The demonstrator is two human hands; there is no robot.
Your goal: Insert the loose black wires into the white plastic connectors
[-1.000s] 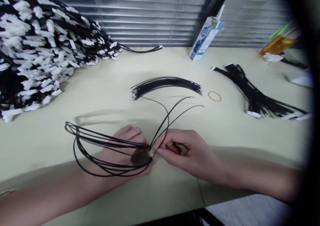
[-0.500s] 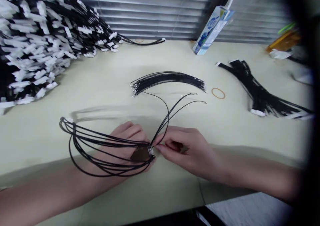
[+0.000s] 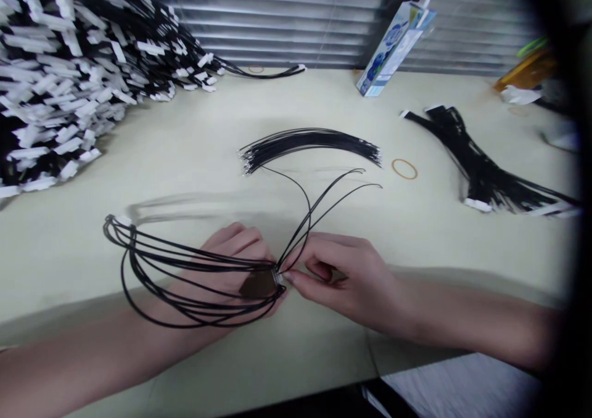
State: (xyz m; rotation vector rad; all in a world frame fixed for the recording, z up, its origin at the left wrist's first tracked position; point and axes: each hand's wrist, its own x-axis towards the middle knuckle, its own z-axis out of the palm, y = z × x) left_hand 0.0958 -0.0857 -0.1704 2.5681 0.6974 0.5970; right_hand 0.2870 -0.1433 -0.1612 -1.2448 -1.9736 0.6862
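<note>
My left hand (image 3: 235, 264) pinches a small white connector (image 3: 277, 277) from which several thin black wires (image 3: 152, 264) loop out to the left over my wrist. My right hand (image 3: 342, 276) is closed in a pinch on loose black wires (image 3: 324, 202) right at the connector; their free ends fan up and to the right. Just beyond my hands, a bundle of loose black wires (image 3: 309, 143) lies in an arc on the beige table (image 3: 194, 153).
A big heap of black wire harnesses with white connectors (image 3: 69, 66) fills the far left. A smaller harness bundle (image 3: 481, 171) lies at right, a rubber band (image 3: 404, 169) beside it. A blue-white carton (image 3: 393, 48) leans against the blinds. The table's front edge runs below my arms.
Both hands hold their grips at the connector. The view has tilted a little, so everything sits slightly lower and the wire loops swing slightly left.
</note>
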